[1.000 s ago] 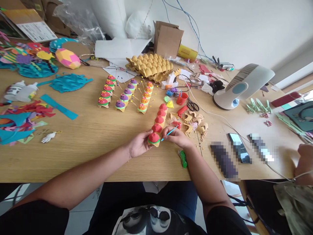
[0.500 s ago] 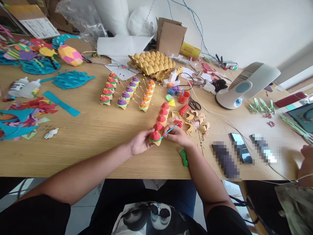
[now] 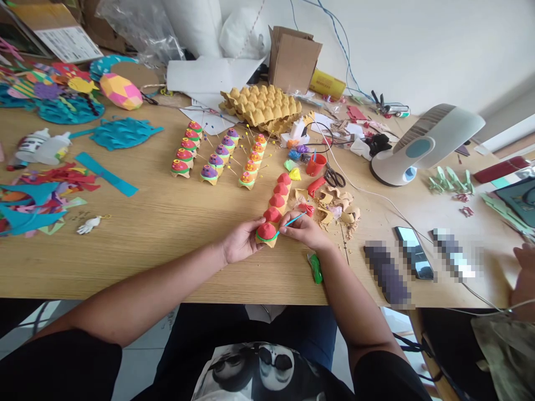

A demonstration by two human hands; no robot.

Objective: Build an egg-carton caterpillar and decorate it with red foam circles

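Observation:
My left hand (image 3: 243,240) grips the near end of an egg-carton strip (image 3: 272,215) whose several bumps are covered in red. A green band runs round the base of the nearest bump. Pinched in my right hand (image 3: 307,230) is a thin blue tool (image 3: 295,219), its tip at the right side of that green band. A packet of green clay (image 3: 315,268) lies by my right forearm. Beyond my hands stand three decorated strips, one red (image 3: 186,150), one purple (image 3: 219,156) and one orange (image 3: 253,161), with pins stuck in them.
Carton scraps (image 3: 338,205), black scissors (image 3: 334,177) and a red cup (image 3: 316,164) lie right of the strip. Farther right are a white fan (image 3: 422,146), a phone (image 3: 413,252) and another person's hand (image 3: 524,275). Egg trays (image 3: 263,106) sit behind; coloured paper scraps (image 3: 62,186) lie left.
The view has shifted very slightly. Both hands keep their hold, and the blue tool's tip stays at the green band.

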